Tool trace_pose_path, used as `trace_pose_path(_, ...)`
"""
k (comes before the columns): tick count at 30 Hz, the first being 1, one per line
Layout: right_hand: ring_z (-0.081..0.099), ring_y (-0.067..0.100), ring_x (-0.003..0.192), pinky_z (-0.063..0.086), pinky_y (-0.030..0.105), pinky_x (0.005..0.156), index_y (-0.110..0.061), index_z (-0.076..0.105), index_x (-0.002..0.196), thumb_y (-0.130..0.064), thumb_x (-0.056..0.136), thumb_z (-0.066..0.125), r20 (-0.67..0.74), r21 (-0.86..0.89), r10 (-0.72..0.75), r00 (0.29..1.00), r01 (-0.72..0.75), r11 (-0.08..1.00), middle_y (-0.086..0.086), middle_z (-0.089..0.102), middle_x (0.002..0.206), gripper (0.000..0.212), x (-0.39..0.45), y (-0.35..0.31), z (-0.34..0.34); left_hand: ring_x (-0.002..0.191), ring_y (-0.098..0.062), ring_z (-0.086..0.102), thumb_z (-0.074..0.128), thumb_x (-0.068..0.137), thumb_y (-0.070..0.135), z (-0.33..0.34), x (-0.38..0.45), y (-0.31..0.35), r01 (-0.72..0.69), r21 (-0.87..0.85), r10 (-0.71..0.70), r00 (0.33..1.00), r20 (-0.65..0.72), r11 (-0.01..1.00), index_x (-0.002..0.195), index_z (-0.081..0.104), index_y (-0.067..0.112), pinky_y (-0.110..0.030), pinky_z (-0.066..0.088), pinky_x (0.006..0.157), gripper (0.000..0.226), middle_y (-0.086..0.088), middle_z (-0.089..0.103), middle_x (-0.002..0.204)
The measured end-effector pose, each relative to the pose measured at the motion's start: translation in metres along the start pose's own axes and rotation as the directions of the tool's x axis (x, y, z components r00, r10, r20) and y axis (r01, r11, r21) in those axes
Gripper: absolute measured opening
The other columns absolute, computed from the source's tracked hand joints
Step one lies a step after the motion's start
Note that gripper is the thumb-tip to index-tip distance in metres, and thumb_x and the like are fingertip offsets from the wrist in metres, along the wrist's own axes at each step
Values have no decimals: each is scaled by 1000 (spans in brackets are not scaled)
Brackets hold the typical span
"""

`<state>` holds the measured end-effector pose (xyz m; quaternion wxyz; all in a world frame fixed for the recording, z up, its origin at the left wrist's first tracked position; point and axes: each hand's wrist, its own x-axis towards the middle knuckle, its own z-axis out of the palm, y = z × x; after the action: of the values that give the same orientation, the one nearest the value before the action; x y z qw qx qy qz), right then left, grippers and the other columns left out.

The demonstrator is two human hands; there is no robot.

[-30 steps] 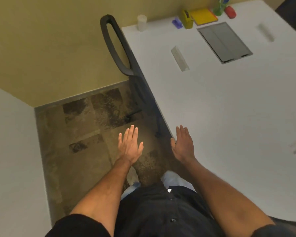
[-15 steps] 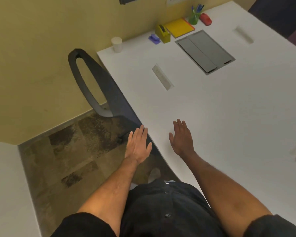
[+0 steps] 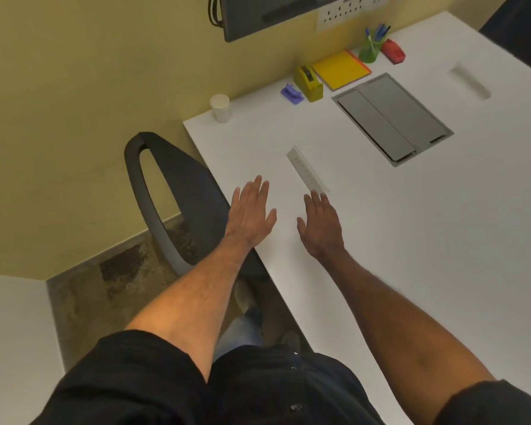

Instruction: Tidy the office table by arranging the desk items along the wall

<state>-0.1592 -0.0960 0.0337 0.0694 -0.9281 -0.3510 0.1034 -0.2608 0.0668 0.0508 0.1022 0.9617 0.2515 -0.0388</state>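
White desk met a yellow wall, and along that wall already stood a paper cup, purple stapler, tape dispenser, yellow notebook, pen holder and red stapler. Only the clear ruler lay well out from the wall. Both the left hand and right hand hovered flat and empty, the right just short of the ruler.

Bare table lies ahead; only the ruler (just beyond the right fingers) intervenes.
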Motion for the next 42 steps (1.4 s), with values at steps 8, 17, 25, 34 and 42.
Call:
trace_pose_path(8, 16, 29, 155, 25, 45, 123, -11, 28, 157, -38, 104, 40, 13, 15, -33, 999, 32, 999, 9, 23, 166, 61, 122, -46, -3, 157, -26, 11, 37, 104, 48, -18, 95, -87, 57, 10, -58, 998, 30, 998, 162, 12, 16, -49, 8, 128, 71, -6, 6, 171)
trace_pose_path(17, 11, 27, 156, 19, 43, 126, -15, 23, 159, -42, 105, 36, 36, 2, -77, 996, 77, 997, 6, 17, 168, 62, 249, -102, 12, 157, -27, 10, 37, 103, 47, -12, 191, -166, 121, -61, -118, 992, 51, 991, 162, 12, 15, -50, 9, 128, 71, -7, 6, 171)
trace_pose_path(25, 13, 28, 156, 19, 43, 126, -13, 23, 159, -42, 105, 36, 11, 8, -149, 989, 149, 989, 8, 19, 168, 63, 351, -142, 29, 155, -28, 19, 43, 101, 46, 6, 272, -219, 214, -161, -219, 976, -12, 963, 160, 20, 13, -52, 13, 127, 71, -8, 14, 169)
trace_pose_path(34, 14, 30, 155, 19, 41, 125, -5, 25, 157, -36, 105, 42, -45, 155, -176, 983, 181, 971, 12, 23, 166, 63, 450, -166, 62, 155, -26, 21, 46, 99, 49, 46, 354, -251, 323, -289, -351, 935, -51, 901, 160, 20, 13, -50, 14, 127, 75, -7, 18, 169)
trace_pose_path(42, 22, 24, 153, 23, 37, 123, -8, 21, 159, -44, 103, 45, 2, 433, -77, 997, 69, 899, 9, 25, 165, 71, 514, -180, 79, 153, -24, 25, 66, 87, 49, 61, 414, -267, 316, -522, -394, 918, -42, 792, 160, 16, 11, -47, 20, 124, 97, -6, 20, 168)
